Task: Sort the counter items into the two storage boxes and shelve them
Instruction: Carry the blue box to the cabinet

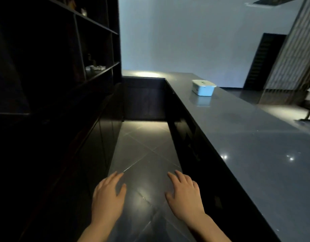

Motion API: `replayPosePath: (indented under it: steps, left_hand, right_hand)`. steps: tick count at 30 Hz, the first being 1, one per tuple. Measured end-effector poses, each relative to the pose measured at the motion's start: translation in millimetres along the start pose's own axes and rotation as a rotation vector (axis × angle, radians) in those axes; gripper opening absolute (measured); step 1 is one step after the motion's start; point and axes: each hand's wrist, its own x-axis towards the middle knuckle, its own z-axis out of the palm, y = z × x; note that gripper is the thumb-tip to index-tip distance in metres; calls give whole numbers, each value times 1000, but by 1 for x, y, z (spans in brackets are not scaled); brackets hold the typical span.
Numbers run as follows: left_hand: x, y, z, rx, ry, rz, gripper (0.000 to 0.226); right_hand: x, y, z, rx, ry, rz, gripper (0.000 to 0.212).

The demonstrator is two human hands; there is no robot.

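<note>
Rectangular pale-blue lidded box (203, 87) sits on glossy dark counter (255, 145).

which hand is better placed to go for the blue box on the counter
Right, probably. The right hand is open and nearer the counter holding the blue box; the left hand is by the shelves.

Two bare forearms w/ no sleeves, left hand (108, 198) & right hand (184, 195) ungloved, no rings
</note>
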Motion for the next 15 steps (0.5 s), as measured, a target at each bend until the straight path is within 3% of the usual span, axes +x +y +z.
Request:
replayPosePath:
  steps: [9,15]
  left_hand:
    - [184,-12,35,-9,-131,164,44]
    - [263,-11,70,-49,-204,204,39]
  right_hand:
    - [151,-15,13,51,56,188,63]
    - [222,-4,19,56,75,315,63]
